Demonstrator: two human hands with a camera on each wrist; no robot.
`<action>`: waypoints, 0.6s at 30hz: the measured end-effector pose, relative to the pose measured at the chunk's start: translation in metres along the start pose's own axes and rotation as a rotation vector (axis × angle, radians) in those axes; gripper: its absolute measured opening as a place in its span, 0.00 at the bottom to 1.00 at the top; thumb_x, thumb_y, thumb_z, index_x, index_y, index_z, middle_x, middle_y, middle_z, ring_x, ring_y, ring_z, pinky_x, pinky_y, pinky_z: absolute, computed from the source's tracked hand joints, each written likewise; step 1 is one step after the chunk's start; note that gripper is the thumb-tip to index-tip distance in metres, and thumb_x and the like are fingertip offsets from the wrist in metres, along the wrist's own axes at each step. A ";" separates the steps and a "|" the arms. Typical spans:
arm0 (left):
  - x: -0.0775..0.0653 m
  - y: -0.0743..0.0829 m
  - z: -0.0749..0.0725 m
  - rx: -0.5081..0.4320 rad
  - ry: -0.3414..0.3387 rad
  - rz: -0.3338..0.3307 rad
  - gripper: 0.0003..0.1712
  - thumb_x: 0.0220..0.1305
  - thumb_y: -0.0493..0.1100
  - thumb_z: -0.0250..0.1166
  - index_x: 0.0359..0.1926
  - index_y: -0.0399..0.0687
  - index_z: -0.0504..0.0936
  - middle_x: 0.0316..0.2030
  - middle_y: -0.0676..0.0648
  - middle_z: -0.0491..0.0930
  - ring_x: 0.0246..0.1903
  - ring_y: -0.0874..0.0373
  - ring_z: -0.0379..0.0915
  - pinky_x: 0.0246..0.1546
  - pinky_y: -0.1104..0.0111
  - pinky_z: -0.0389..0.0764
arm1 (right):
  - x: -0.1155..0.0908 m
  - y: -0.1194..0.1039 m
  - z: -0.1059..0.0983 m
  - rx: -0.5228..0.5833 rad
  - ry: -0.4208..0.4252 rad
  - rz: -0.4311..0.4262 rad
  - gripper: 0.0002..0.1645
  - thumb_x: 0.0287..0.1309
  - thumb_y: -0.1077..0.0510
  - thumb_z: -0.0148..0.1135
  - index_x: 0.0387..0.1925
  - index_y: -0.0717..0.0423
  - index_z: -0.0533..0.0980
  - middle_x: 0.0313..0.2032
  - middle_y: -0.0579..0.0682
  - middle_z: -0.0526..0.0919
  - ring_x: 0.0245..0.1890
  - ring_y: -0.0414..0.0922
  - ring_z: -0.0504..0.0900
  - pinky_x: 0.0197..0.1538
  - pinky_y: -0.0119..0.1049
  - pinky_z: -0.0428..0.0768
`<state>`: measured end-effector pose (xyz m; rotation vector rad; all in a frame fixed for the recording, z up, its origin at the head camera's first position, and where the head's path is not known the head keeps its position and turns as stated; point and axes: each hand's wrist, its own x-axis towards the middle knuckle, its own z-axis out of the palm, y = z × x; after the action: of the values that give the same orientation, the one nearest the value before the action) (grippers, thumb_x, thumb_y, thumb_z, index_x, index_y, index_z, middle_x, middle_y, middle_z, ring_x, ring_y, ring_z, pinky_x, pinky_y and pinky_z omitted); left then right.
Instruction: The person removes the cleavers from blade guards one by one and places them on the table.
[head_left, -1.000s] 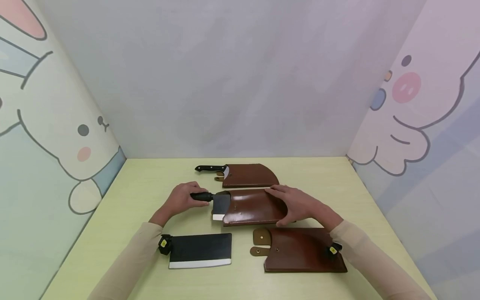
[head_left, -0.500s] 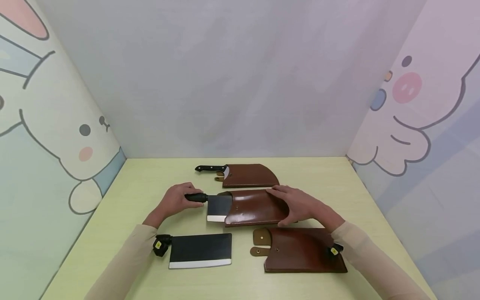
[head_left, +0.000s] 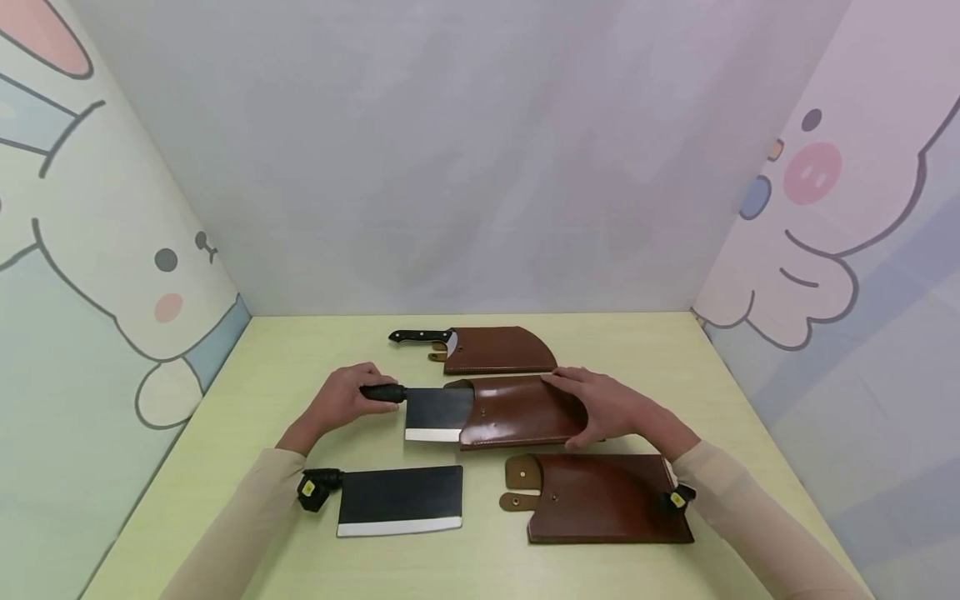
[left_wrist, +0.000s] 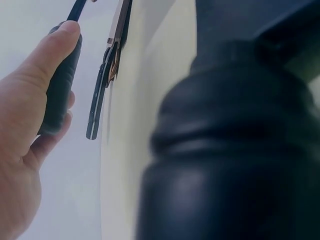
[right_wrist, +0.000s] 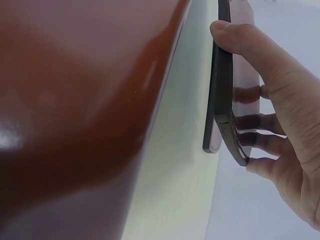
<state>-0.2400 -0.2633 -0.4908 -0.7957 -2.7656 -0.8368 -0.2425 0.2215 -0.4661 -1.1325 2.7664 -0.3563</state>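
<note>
My left hand (head_left: 342,400) grips the black handle (head_left: 384,392) of a cleaver, thumb along it in the left wrist view. The cleaver's dark blade (head_left: 437,410) with a bright edge lies partly inside a brown leather knife sheath (head_left: 517,408); its front portion is hidden there. My right hand (head_left: 606,406) holds the sheath's right end, thumb on the near edge and fingers at the far edge. In the right wrist view the thumb and fingertips touch opposite edges of this sheath (right_wrist: 245,75).
Behind lies a black-handled knife (head_left: 420,336) in a brown sheath (head_left: 498,350). In front, a second cleaver (head_left: 401,500) lies bare at left, its handle partly covered by the left wrist camera. Another brown sheath (head_left: 607,500) with strap tabs lies at right, below the right wrist.
My left hand has drawn the cleaver leftward, so more blade shows outside the sheath. The sheath and my right hand have shifted slightly right.
</note>
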 end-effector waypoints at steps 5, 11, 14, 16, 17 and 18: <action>0.001 0.000 -0.001 0.004 -0.009 -0.006 0.25 0.52 0.58 0.80 0.48 0.52 0.91 0.35 0.58 0.81 0.29 0.64 0.70 0.31 0.69 0.73 | -0.003 0.002 -0.001 0.005 -0.002 0.005 0.67 0.41 0.29 0.80 0.79 0.43 0.58 0.74 0.57 0.64 0.69 0.59 0.70 0.61 0.57 0.77; 0.000 -0.002 -0.004 -0.011 -0.002 0.011 0.24 0.52 0.58 0.80 0.48 0.52 0.91 0.35 0.58 0.81 0.29 0.65 0.70 0.30 0.69 0.73 | -0.007 0.003 -0.002 0.017 -0.013 0.033 0.67 0.42 0.29 0.79 0.79 0.42 0.58 0.74 0.56 0.64 0.68 0.58 0.71 0.60 0.56 0.77; 0.000 -0.002 -0.006 -0.008 0.000 0.020 0.24 0.53 0.57 0.80 0.48 0.52 0.91 0.35 0.58 0.80 0.29 0.65 0.70 0.30 0.70 0.73 | -0.008 0.002 -0.003 0.024 -0.019 0.047 0.67 0.42 0.29 0.79 0.79 0.41 0.58 0.74 0.56 0.64 0.68 0.58 0.71 0.60 0.55 0.77; 0.000 -0.002 -0.007 -0.007 0.000 0.023 0.24 0.53 0.57 0.80 0.48 0.51 0.91 0.35 0.58 0.80 0.29 0.65 0.70 0.30 0.70 0.73 | -0.009 0.002 -0.004 0.027 -0.018 0.048 0.66 0.41 0.30 0.80 0.79 0.42 0.59 0.73 0.57 0.64 0.67 0.58 0.72 0.59 0.56 0.77; 0.000 -0.003 -0.007 -0.008 0.002 0.024 0.23 0.53 0.56 0.80 0.47 0.52 0.91 0.35 0.58 0.80 0.29 0.65 0.70 0.30 0.70 0.73 | -0.009 0.002 -0.004 0.029 -0.016 0.049 0.66 0.41 0.30 0.80 0.79 0.42 0.59 0.73 0.57 0.65 0.67 0.59 0.72 0.59 0.56 0.77; 0.000 -0.003 -0.008 -0.010 0.004 0.023 0.23 0.52 0.56 0.80 0.47 0.52 0.91 0.35 0.59 0.80 0.29 0.65 0.70 0.29 0.70 0.73 | -0.009 0.002 -0.004 0.029 -0.016 0.053 0.66 0.41 0.30 0.80 0.79 0.42 0.59 0.73 0.57 0.65 0.67 0.59 0.72 0.59 0.56 0.77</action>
<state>-0.2413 -0.2696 -0.4858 -0.8253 -2.7451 -0.8474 -0.2384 0.2301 -0.4626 -1.0488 2.7624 -0.3780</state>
